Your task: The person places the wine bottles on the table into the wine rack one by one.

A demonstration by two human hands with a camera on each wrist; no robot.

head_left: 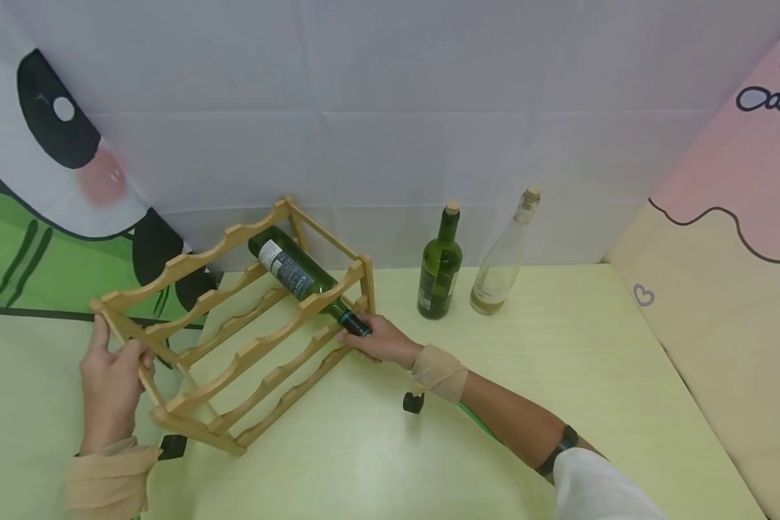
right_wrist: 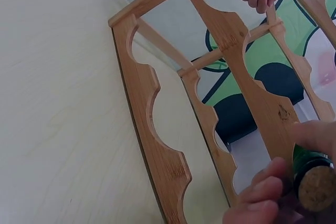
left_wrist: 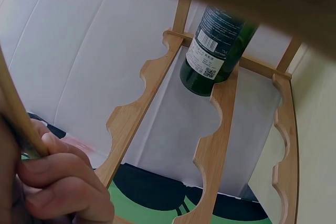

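Observation:
A light wooden wine rack [head_left: 260, 347] with scalloped rails stands at an angle at the table's left. My left hand [head_left: 113, 375] grips its left end frame, fingers curled round the wood in the left wrist view. Across the top tier, near the far right end, lies a dark green wine bottle [head_left: 292, 269] with a dark label, its neck towards me. My right hand [head_left: 382, 339] holds that bottle by the neck. In the right wrist view its cork [right_wrist: 316, 188] shows among the fingers [right_wrist: 257, 198], close beside a rail.
A corked green bottle [head_left: 439, 267] and a corked clear bottle [head_left: 502, 263] stand upright to the rack's right, near the back edge. Behind the pale table [head_left: 494, 426] hangs a grey cloth [head_left: 416, 94], with printed cartoon figures at both sides.

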